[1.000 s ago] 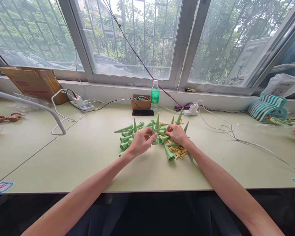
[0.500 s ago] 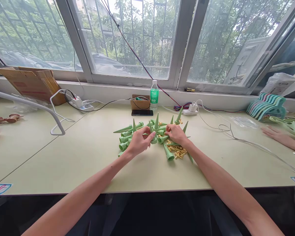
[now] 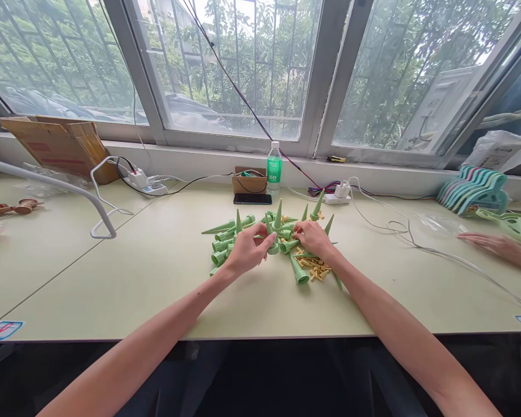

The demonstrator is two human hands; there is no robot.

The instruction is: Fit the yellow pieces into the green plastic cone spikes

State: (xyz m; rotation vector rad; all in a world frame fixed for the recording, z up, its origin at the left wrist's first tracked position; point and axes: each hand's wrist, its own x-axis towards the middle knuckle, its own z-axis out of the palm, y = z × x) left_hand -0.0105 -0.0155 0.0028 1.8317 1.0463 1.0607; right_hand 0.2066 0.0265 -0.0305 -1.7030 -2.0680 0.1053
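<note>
Between the thumb and fingers of my left hand (image 3: 250, 249) is a green plastic watering spike (image 3: 272, 249), its pointed end up and its wide collar near my thumb. My right hand (image 3: 311, 236) is closed in a pinch over the right part of the heap; a bit of yellow shows near its fingertips, but what it grips is too small to make out. Around both hands lie several more green spikes (image 3: 300, 272), some on their sides with open threaded ends, others standing point up. Small yellow valve pieces (image 3: 316, 269) are piled below my right wrist.
Behind the heap are a phone (image 3: 252, 198), a small cardboard box (image 3: 249, 183) and a water bottle (image 3: 274, 168). White cables (image 3: 412, 237) cross the table at right, near another person's hand (image 3: 488, 243) and teal plastic items (image 3: 473, 191). A grey bent tube (image 3: 69, 188) is at left.
The view has shifted very slightly. Both my hands keep their places and grips. At right, the other person's hand has moved a little on the table.
</note>
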